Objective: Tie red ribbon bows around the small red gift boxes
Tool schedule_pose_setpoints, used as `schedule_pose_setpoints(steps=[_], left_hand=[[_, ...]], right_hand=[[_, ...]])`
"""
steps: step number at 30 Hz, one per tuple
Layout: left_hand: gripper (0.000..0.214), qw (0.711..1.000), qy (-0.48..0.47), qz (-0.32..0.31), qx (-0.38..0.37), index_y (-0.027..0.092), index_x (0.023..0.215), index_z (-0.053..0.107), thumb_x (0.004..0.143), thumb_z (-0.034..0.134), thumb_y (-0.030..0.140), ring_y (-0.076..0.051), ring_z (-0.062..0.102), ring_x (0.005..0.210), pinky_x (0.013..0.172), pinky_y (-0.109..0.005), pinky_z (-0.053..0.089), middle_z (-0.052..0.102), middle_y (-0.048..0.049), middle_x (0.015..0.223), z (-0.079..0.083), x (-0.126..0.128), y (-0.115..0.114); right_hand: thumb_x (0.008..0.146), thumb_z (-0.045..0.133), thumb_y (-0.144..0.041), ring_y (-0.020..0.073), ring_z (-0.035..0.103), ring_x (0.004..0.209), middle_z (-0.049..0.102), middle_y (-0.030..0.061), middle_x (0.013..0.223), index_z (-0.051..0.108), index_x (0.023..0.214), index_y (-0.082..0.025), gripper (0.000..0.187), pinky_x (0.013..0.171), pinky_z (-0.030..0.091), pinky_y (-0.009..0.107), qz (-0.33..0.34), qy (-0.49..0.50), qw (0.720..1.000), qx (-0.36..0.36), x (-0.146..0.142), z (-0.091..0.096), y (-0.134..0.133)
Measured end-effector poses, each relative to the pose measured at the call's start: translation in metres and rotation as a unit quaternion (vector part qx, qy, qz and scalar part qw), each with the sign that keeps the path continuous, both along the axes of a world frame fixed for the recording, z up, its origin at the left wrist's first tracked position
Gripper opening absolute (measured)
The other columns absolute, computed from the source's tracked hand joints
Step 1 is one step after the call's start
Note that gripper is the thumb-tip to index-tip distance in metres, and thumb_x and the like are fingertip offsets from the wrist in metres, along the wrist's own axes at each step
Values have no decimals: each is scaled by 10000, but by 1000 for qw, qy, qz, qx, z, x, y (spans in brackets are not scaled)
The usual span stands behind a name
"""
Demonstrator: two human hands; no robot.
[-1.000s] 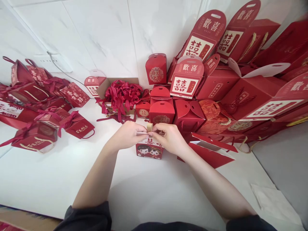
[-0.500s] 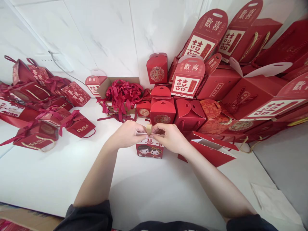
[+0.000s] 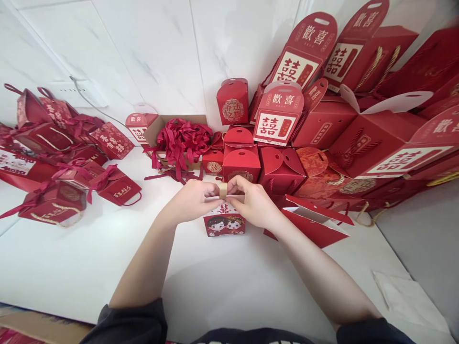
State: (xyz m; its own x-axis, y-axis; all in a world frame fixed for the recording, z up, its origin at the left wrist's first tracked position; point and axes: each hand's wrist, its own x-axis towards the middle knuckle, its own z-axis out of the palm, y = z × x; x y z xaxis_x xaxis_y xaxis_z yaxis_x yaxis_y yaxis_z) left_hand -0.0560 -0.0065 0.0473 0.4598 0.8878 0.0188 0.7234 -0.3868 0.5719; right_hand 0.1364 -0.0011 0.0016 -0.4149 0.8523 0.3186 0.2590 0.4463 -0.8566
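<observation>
A small red gift box (image 3: 225, 225) with a cartoon couple and a white top stands upright on the white table. From its top edge rises a loop of gold ribbon (image 3: 223, 191). My left hand (image 3: 191, 203) is closed at the left end of that edge, thumb in front and fingers behind, beside the loop. On the other side, my right hand (image 3: 253, 199) pinches the edge near the loop, its index finger bent up behind. My fingers partly cover the box top, so the exact contact with the ribbon is hidden.
Behind my hands sits a cardboard tray of dark red ribbons (image 3: 184, 141). Many red gift boxes (image 3: 283, 165) crowd the right and back. An open red bag (image 3: 315, 222) lies by my right forearm. Tied boxes (image 3: 114, 186) are grouped at left, near a wall socket (image 3: 81, 93).
My right index finger has lifted and spread a little from the gold ribbon, so more of the loop shows. Both hands stay at the box top.
</observation>
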Motion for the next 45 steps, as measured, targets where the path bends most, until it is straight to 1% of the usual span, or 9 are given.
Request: schedule_pose_setpoints(steps=[8, 12, 15, 20, 28, 31, 36, 40, 45], left_hand=[[291, 996, 58, -65, -3, 141, 705, 663, 879, 515, 322, -87, 393, 511, 513, -215, 290, 520, 27, 550, 0, -14, 10], [208, 996, 45, -54, -47, 156, 826, 687, 848, 558, 319, -112, 507, 613, 569, -211, 359, 630, 5, 702, 5, -16, 8], [188, 997, 6, -36, -68, 178, 887, 684, 789, 641, 333, -137, 575, 717, 650, -216, 416, 673, 1, 805, 5, -14, 6], [263, 999, -4, 16, -45, 148, 724, 645, 771, 656, 406, -103, 451, 588, 540, -208, 340, 555, 32, 608, -5, -8, 7], [269, 998, -16, -13, -60, 140, 731, 693, 787, 624, 394, -93, 413, 586, 524, -207, 288, 537, 29, 592, -13, -8, 16], [301, 998, -17, -27, -61, 133, 667, 664, 791, 621, 405, -80, 346, 541, 494, -218, 239, 458, 40, 546, -15, -10, 18], [342, 998, -9, -29, -55, 135, 585, 562, 811, 600, 389, -78, 283, 536, 493, -232, 211, 361, 48, 537, -13, -10, 16], [292, 998, 14, -21, -65, 141, 652, 602, 820, 587, 379, -84, 342, 544, 500, -228, 240, 441, 41, 563, -8, -9, 12], [212, 999, 14, -13, -43, 145, 766, 649, 818, 595, 344, -103, 471, 604, 538, -215, 303, 573, 23, 652, -4, -8, 8]], right_hand=[[810, 534, -156, 139, 607, 749, 613, -10, 845, 492, 872, -222, 100, 709, 487, 275, 25, 7, 999, -30, 0, -3, 1], [826, 476, -132, 113, 537, 620, 607, -32, 798, 504, 875, -230, 113, 631, 440, 253, 39, -40, 998, -30, 5, 1, -1], [822, 462, -106, 126, 561, 706, 625, -8, 903, 533, 926, -229, 176, 673, 441, 257, 52, -48, 997, 8, 6, 6, -5], [839, 607, -234, 166, 571, 838, 591, 19, 926, 554, 863, -220, 60, 764, 444, 277, 11, -32, 998, 60, -3, 7, -8], [877, 573, -269, 107, 437, 580, 569, -35, 679, 589, 785, -197, 118, 575, 374, 225, -42, -26, 999, -6, -2, 5, -3], [854, 596, -286, 90, 379, 523, 530, -51, 632, 567, 735, -194, 153, 530, 346, 220, -51, -24, 998, -14, -2, 4, -2], [819, 636, -301, 108, 505, 576, 574, -44, 680, 500, 757, -214, 173, 587, 415, 230, -60, 33, 997, -26, -5, -1, 0], [824, 649, -364, 132, 572, 644, 633, -28, 756, 499, 865, -225, 208, 621, 441, 249, -36, 13, 998, -44, -3, 0, 0], [879, 599, -320, 147, 563, 688, 592, 3, 746, 534, 731, -190, 208, 619, 408, 255, -12, -112, 993, 27, -2, -2, 0]])
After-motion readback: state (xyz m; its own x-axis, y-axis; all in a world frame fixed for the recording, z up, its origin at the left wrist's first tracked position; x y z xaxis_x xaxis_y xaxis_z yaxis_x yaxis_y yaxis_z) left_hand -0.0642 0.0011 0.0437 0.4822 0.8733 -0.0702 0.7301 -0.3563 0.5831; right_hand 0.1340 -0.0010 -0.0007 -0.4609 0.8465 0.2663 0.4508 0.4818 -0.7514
